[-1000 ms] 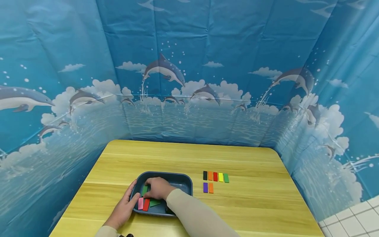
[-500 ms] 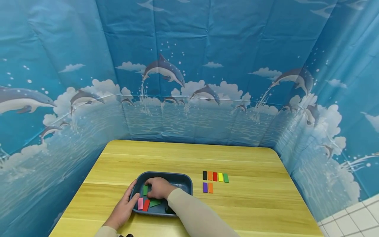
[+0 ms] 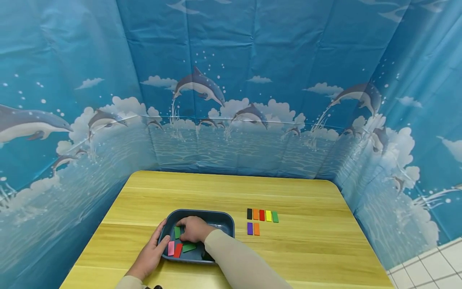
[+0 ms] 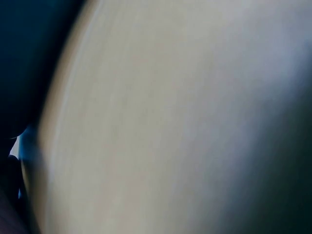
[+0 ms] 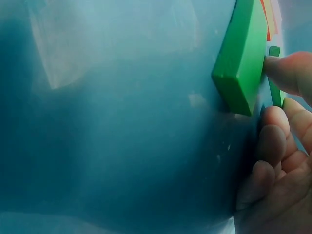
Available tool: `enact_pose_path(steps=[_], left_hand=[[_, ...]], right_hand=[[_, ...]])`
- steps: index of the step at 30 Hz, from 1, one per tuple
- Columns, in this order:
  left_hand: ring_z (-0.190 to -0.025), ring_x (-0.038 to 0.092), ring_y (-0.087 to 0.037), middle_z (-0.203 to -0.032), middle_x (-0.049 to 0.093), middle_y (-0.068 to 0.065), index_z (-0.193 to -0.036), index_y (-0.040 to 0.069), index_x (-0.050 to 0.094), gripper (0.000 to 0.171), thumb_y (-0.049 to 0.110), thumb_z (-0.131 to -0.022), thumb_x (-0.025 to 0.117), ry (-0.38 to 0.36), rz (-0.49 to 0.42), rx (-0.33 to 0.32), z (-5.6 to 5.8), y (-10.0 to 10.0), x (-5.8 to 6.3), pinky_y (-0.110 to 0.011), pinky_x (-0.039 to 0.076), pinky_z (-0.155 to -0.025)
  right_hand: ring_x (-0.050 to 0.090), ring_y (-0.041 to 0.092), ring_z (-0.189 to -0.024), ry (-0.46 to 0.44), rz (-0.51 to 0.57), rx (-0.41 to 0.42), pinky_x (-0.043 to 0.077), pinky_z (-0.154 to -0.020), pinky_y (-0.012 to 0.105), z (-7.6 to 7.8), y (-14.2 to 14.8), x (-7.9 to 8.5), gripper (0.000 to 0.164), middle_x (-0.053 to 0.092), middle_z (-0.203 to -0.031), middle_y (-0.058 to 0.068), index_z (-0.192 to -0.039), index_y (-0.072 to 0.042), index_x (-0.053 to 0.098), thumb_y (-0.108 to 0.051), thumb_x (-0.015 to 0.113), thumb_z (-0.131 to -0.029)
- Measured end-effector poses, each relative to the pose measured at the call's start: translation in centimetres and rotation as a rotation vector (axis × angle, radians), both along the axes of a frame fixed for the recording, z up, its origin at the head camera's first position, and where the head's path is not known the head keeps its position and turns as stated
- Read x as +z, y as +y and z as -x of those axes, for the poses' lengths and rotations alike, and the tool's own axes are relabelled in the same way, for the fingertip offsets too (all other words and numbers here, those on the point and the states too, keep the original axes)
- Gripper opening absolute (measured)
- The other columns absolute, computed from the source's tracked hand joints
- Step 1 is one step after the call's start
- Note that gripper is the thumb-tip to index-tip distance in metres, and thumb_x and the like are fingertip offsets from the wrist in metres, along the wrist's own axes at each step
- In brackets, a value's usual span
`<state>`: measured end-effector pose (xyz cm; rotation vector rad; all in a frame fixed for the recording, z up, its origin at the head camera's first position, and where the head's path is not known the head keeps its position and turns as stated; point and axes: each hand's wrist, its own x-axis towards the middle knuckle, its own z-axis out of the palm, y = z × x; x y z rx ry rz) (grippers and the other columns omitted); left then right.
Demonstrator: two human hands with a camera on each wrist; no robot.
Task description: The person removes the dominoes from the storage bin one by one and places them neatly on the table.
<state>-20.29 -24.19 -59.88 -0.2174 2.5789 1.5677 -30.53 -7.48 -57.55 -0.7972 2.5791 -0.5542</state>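
Note:
A dark blue tray (image 3: 225,216) stands on the table, and my left hand (image 3: 152,251) holds its left side, thumb at the rim and fingers along the outer wall. My right hand (image 3: 196,229) reaches inside, fingers curled, pinching a small green block (image 3: 177,232) near the tray's left end. In the right wrist view the thumb and index finger are at that thin green block (image 5: 275,78). Nearer the camera lies a second green block (image 5: 239,63), beside the red block (image 3: 178,250) and pink block (image 3: 171,248) in the tray. The left wrist view is blurred.
Right of the tray, a row of flat blocks runs black (image 3: 249,214), orange, red, yellow and green (image 3: 275,216). Below it lie a purple block (image 3: 250,228) and an orange block (image 3: 256,229). A dolphin-print curtain (image 3: 231,136) surrounds the wooden table (image 3: 306,241).
The green block at my right fingers has turned slightly straighter and shifted a little right within the tray. My left hand and the tray have stayed in place.

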Motion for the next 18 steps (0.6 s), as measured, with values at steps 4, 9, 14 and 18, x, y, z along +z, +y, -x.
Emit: enact_pose_path(steps=[4,9,14,18], left_hand=[[-0.140,0.023,-0.034,-0.154,0.021,-0.001,-0.139,0.054,0.015,0.053,0.056,-0.092,0.040,0.000,-0.005,-0.006,0.0,0.2,0.0,-0.063,0.023,-0.106],[-0.140,0.022,-0.034,-0.154,0.021,-0.001,-0.142,0.050,0.015,0.056,0.056,-0.092,0.041,0.003,-0.015,-0.013,-0.1,0.5,-0.1,-0.063,0.022,-0.106],[-0.140,0.023,-0.033,-0.154,0.022,-0.001,-0.143,0.047,0.016,0.058,0.055,-0.092,0.041,0.007,-0.024,-0.013,0.0,0.7,-0.2,-0.063,0.023,-0.106],[-0.140,0.023,-0.033,-0.154,0.021,0.000,-0.142,0.050,0.015,0.057,0.056,-0.092,0.041,-0.002,-0.024,-0.012,0.1,0.9,-0.4,-0.063,0.022,-0.106]], right_hand=[[0.049,0.006,-0.058,0.014,-0.001,0.009,0.042,-0.062,0.017,0.0,0.2,-0.2,0.043,0.054,-0.061,-0.010,-0.120,-0.036,0.060,-0.033,0.072,-0.079],[0.049,0.007,-0.055,-0.004,0.007,0.003,0.041,-0.056,0.019,0.0,0.6,-0.4,0.043,0.051,-0.059,-0.008,-0.120,-0.036,0.059,-0.031,0.072,-0.079],[0.048,0.006,-0.055,-0.004,0.002,0.009,0.040,-0.055,0.018,0.0,0.9,-0.3,0.043,0.050,-0.059,-0.008,-0.121,-0.036,0.059,-0.032,0.071,-0.079],[0.048,0.007,-0.054,-0.014,-0.001,0.015,0.040,-0.051,0.019,-0.1,1.3,-0.2,0.042,0.050,-0.059,-0.008,-0.119,-0.037,0.060,-0.031,0.072,-0.079]])
